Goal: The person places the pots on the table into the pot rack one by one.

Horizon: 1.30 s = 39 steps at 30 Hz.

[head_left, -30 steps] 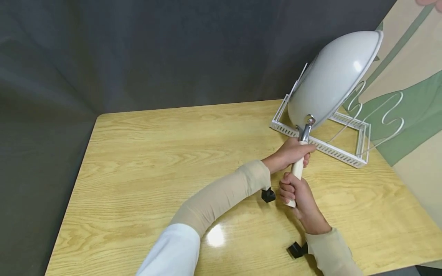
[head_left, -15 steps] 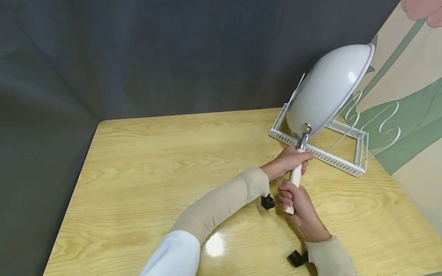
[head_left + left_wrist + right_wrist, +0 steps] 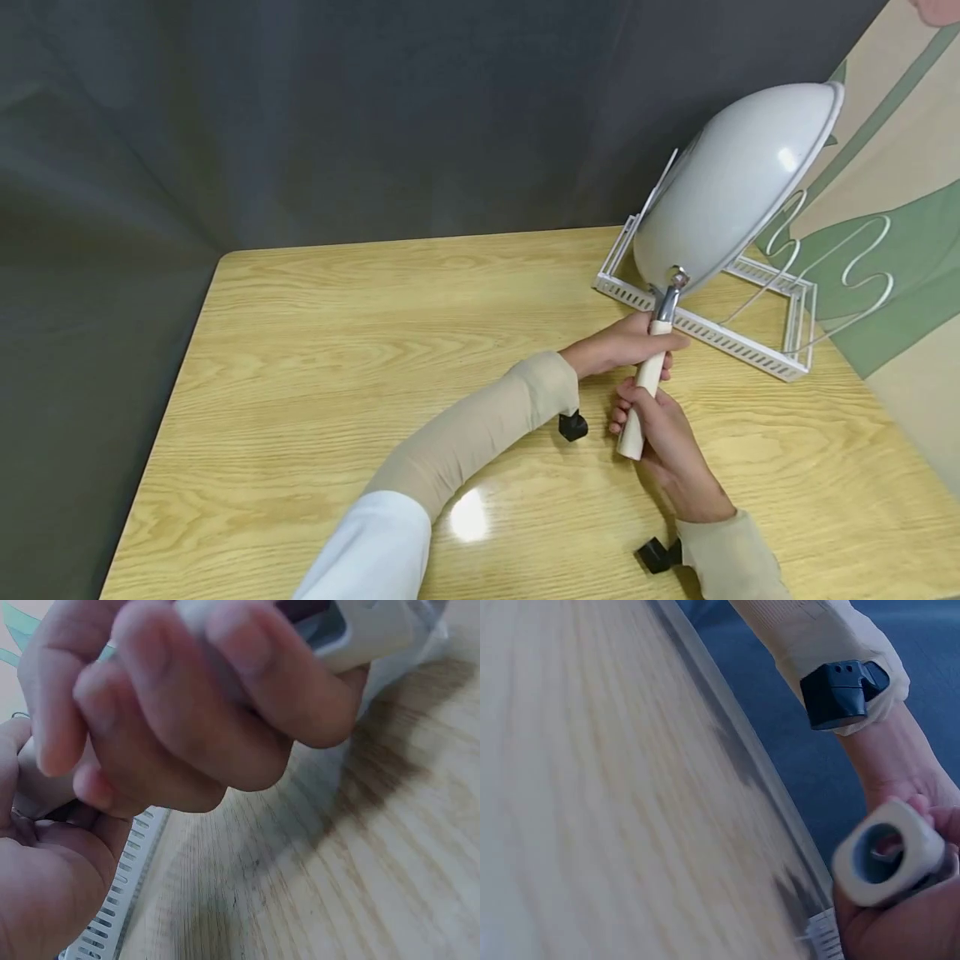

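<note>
A white wok (image 3: 731, 179) stands on its side in a white wire dish rack (image 3: 738, 344), its rounded outside turned toward me. Its cream handle (image 3: 647, 383) points down toward me from a shiny metal neck (image 3: 667, 304). My left hand (image 3: 628, 342) grips the handle just below that neck, thumb lying across the top. Closer to the handle's free end, my right hand (image 3: 667, 425) holds it between thumb and curled fingers. The handle's hollow end (image 3: 885, 855) faces the camera in the right wrist view. Curled fingers fill much of the left wrist view.
The rack sits at the back right of the wooden table (image 3: 360, 350), and its curved wire prongs (image 3: 866, 258) rise beside the wok. A dark curtain (image 3: 420, 117) hangs behind. Black wrist cameras (image 3: 573, 427) hang under the sleeves.
The right hand's fingers have loosened and spread a little around the handle, and more of the handle's end shows. The left hand, wok and rack hold their places; the head view shifts slightly.
</note>
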{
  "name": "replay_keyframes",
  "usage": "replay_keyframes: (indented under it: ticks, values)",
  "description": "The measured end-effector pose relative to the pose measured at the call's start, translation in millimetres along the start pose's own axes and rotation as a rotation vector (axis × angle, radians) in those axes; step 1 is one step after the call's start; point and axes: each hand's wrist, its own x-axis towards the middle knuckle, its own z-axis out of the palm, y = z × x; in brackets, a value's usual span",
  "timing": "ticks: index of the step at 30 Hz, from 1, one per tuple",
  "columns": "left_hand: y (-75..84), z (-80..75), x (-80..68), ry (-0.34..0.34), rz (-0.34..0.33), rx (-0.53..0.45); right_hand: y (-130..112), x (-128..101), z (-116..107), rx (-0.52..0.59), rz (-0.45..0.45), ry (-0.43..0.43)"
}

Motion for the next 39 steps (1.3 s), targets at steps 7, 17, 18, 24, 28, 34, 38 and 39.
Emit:
replay_keyframes:
  ticks: [7,17,18,24,28,34,38,39]
  values:
    - [-1.3,-3.5,-3.4,0.028,-0.007,0.073,-4.2,-0.3,-3.0,-0.034,-0.004,-0.053]
    - [-3.4,-7.3,-7.7,0.078,0.017,0.245,-3.3,2.3,-9.2,0.003,-0.071,-0.123]
    - [-3.1,-8.2,-8.4,0.078,0.027,0.289,-3.5,3.0,-9.6,-0.007,-0.079,-0.125]
    - [-3.1,-14.2,-9.4,0.107,0.084,0.526,-5.5,6.9,-10.4,-0.068,-0.116,-0.137]
    - [-2.7,-17.0,-9.9,0.122,0.071,0.63,-5.6,6.2,-10.2,-0.101,-0.108,-0.141]
    - [0.6,-19.2,-13.9,0.104,0.075,0.73,-8.8,1.5,-6.5,-0.103,-0.086,-0.086]
    - [2.9,-15.9,-15.1,0.084,0.086,0.863,-11.8,-1.7,-1.1,-0.098,-0.106,-0.029]
    - [3.7,-14.8,-15.6,0.081,0.088,0.904,-12.6,-2.5,0.6,-0.11,-0.119,-0.014]
